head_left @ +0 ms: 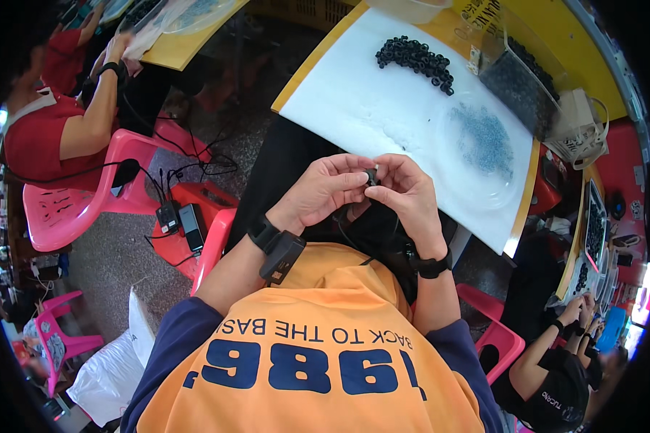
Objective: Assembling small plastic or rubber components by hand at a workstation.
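The desk (318, 58) is yellow along its edges, around a white sheet (339, 90). Toward its far edge, the heaped rings (415, 63) are black; nearer its right edge, the tiny pieces (484, 141) are pale blue. The small held part (370, 175) is black, like the wristbands (433, 266). The shirt (318, 268) is orange with navy print and navy sleeves (184, 332); the chairs (65, 209) are pink, the floor (123, 252) speckled grey.

Black rings (414, 60) smooth, glossy; white sheet (332, 86) matt; pink chair (61, 216) glossy plastic; orange shirt (303, 413) matt cloth
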Tool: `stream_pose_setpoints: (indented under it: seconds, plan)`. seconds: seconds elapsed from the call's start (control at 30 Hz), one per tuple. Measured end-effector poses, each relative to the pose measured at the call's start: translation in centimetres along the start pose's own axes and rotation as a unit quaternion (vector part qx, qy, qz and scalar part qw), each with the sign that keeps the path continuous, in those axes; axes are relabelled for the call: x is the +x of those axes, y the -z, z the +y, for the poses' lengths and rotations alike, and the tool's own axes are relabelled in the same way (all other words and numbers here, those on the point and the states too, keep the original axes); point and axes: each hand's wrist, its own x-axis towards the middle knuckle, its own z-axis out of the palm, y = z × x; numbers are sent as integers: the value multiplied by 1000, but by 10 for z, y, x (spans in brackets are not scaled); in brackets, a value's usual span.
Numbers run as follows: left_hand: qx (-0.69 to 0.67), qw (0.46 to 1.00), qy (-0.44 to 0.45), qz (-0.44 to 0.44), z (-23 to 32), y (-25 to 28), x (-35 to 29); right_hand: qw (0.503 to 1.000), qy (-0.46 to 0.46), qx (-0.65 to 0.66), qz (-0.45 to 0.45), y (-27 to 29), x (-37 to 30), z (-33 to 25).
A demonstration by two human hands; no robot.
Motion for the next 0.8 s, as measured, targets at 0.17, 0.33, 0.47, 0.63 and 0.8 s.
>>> stream_pose_setpoints:
  seconds: [0.17,0.33,0.47,0.63,0.8]
  plan:
    - [-8,999,35,-15,-2,2,0,997,14,-36,-73,4,2,-3]
    - [-19,999,39,-33,0,0,-1,996,-19,5,-81,3,0,-5]
    - [-25,998,36,-35,1,-4,-1,998,5,-6,-63,1,-1,-2]
    - [-24,998,57,-18,6,-7,-1,999,15,-2,-35,-1,-2,3]
    - [175,984,-25,-15,15,-18,-1,998,5,51,-31,-1,1,0]
